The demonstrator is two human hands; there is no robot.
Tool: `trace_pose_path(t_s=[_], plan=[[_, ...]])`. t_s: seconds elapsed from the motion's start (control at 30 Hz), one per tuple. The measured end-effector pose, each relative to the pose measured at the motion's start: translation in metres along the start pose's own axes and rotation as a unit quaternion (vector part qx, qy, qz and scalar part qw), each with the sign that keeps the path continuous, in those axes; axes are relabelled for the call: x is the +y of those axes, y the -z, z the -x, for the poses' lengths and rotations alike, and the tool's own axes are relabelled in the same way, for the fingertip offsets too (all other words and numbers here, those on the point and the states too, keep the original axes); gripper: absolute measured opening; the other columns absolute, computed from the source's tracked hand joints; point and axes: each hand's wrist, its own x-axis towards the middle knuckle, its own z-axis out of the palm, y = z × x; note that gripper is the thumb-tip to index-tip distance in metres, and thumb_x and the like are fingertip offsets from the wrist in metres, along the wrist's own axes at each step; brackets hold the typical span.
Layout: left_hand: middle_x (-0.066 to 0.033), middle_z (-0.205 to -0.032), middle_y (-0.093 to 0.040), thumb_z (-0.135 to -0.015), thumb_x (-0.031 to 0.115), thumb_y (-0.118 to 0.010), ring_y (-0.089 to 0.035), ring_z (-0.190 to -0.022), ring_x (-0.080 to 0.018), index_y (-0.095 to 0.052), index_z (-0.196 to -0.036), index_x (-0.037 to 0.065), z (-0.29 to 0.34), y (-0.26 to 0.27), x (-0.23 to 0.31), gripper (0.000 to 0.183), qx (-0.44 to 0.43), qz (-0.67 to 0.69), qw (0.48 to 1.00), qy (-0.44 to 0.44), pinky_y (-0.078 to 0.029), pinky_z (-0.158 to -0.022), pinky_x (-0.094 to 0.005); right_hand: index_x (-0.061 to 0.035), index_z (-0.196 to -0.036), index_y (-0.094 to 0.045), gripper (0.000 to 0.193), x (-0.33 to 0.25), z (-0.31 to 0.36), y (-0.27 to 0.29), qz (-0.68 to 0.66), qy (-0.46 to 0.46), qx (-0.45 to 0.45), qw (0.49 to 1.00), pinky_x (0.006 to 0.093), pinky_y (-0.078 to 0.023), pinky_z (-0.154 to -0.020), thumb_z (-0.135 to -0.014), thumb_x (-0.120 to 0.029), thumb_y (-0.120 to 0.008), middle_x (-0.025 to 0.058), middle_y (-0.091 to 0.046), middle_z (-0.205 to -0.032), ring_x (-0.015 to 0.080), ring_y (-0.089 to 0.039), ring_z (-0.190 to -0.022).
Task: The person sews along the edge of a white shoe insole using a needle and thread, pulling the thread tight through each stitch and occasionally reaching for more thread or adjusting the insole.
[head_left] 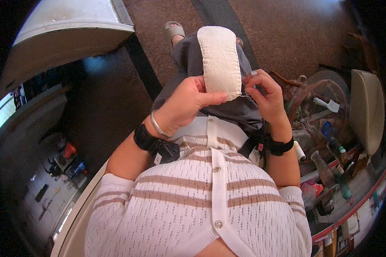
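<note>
A cream-coloured cloth insole point(220, 60) with stitches along its edge lies lengthwise over my grey-trousered lap. My left hand point(191, 96) grips its near left end, the thumb pressed on top and the fingers underneath. From the insole's near right corner runs thin pale thread point(246, 95) toward my right hand point(265, 92). That hand is closed in a pinch beside the insole's right edge, with a light metal band, like a thimble ring, on one finger. Whether a needle sits between the fingertips is too small to tell.
On the right stand a beige chair back point(367, 111) and a clutter of glass bottles point(321, 167) beside a red-edged shelf point(351, 214). A pale-topped table point(73, 17) is at the far left. Brown floor point(158, 21) with a dark stripe stretches ahead.
</note>
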Motion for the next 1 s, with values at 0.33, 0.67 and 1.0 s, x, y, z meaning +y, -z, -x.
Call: trace_pose_path(t_s=[0.33, 0.67, 1.0], plan=[[-0.0071, -0.099, -0.061, -0.075, 0.001, -0.063, -0.058, -0.085, -0.0116, -0.057, -0.104, -0.001, 0.001, 0.006, -0.002, 0.030, -0.005, 0.001, 1.000, -0.012, -0.045, -0.077, -0.0234, -0.0017, -0.085, -0.058, 0.010, 0.032, 0.020, 0.034, -0.437, -0.123, 0.218, 0.864, 0.0365, -0.044, -0.088, -0.086, -0.007, -0.050, 0.0079, -0.060, -0.091, 0.0201, -0.058, -0.090], [-0.0074, -0.096, -0.063, -0.073, 0.002, -0.065, -0.059, -0.085, -0.0120, -0.059, -0.102, 0.000, -0.001, 0.011, -0.006, 0.030, 0.022, -0.002, 1.000, -0.021, -0.045, -0.079, -0.0241, -0.0071, -0.095, -0.051, 0.013, 0.015, 0.028, 0.089, -0.511, -0.037, 0.176, 0.840, 0.0240, -0.041, -0.059, -0.089, -0.018, -0.050, -0.0021, -0.038, -0.065, 0.0087, -0.042, -0.063], [-0.0074, -0.098, -0.062, -0.074, 0.000, -0.063, -0.059, -0.085, -0.0128, -0.057, -0.103, -0.001, 0.001, 0.019, -0.003, 0.030, 0.015, 0.015, 1.000, 0.013, -0.046, -0.080, -0.0245, -0.0057, -0.088, -0.055, 0.012, 0.016, 0.089, 0.179, 0.037, -0.048, 0.541, 0.839, 0.0182, -0.030, -0.048, -0.088, -0.017, -0.053, -0.0026, -0.050, -0.068, 0.0041, -0.040, -0.057]])
